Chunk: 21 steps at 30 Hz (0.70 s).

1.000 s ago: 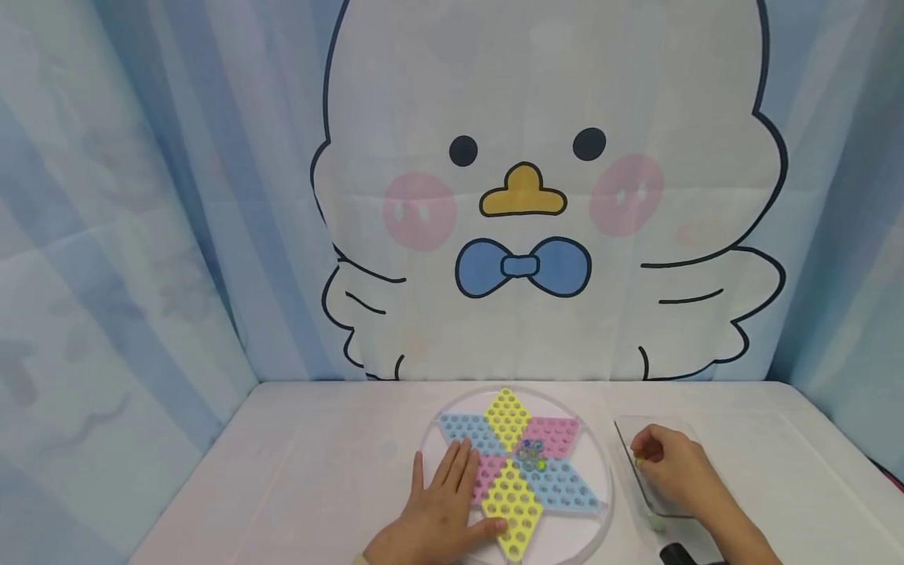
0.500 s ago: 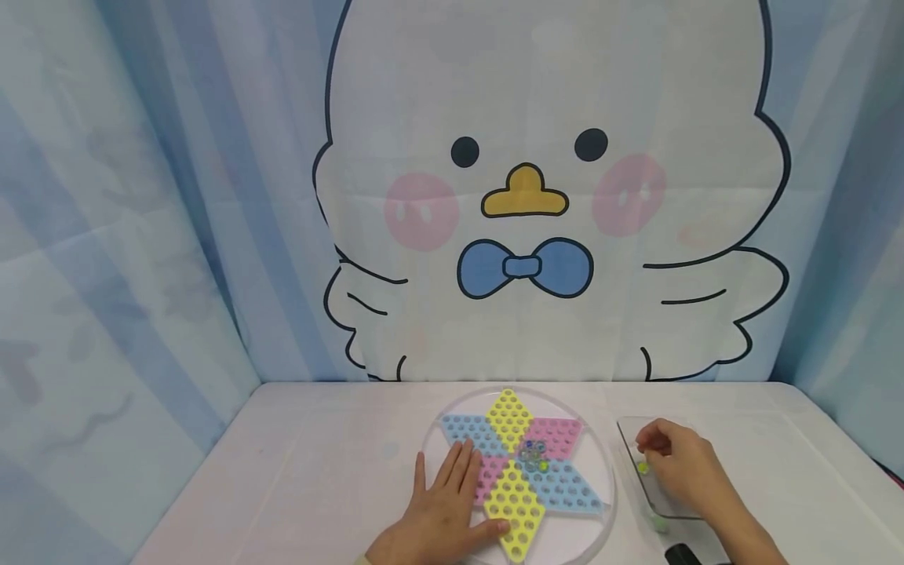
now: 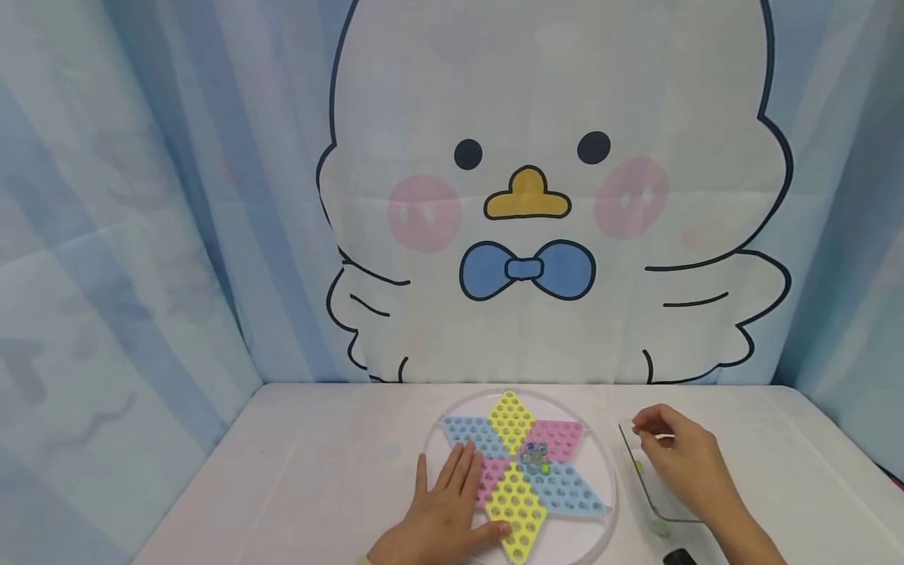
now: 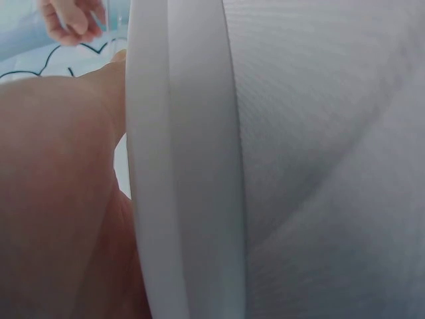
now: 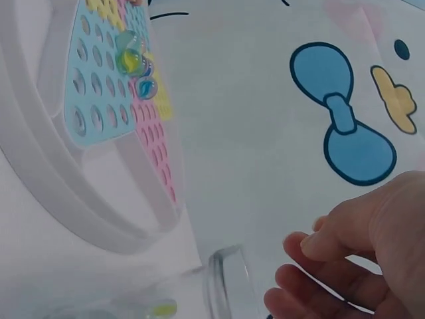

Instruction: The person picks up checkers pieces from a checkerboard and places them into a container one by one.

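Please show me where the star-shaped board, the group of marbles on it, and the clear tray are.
star-shaped board (image 3: 558,488): head view, on its near-right blue arm.
group of marbles (image 3: 534,455): head view, middle of the cluster at the board's centre.
clear tray (image 3: 653,502): head view, on its bare floor near the front rim.

Bright even light, faint shadows, blurred wrist views

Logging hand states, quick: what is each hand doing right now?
Left hand: open, flat on the star board.
Right hand: above the clear tray, fingers curled; whether it holds a marble cannot be told.
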Motion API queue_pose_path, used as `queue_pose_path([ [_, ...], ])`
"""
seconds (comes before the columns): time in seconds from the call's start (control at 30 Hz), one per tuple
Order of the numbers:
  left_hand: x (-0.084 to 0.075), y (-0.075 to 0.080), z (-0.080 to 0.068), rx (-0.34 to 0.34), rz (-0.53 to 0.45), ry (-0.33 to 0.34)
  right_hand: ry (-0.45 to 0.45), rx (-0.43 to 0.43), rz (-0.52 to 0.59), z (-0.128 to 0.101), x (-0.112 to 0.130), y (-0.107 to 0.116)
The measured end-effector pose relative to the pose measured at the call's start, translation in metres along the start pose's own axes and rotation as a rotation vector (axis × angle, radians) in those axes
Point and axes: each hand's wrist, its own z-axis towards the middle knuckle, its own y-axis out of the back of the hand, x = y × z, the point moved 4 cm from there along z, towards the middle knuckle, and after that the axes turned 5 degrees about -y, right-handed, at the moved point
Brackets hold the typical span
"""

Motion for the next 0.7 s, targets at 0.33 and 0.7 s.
queue_pose_path([
  [0.33,0.000,-0.001,0.000,-0.022,0.008,-0.022,0.035,0.011,0.052,-0.004,0.024,-0.009],
  [0.7,0.000,0.001,-0.004,-0.047,0.002,-0.044,0.076,0.066,0.133,-0.008,0.047,-0.036],
])
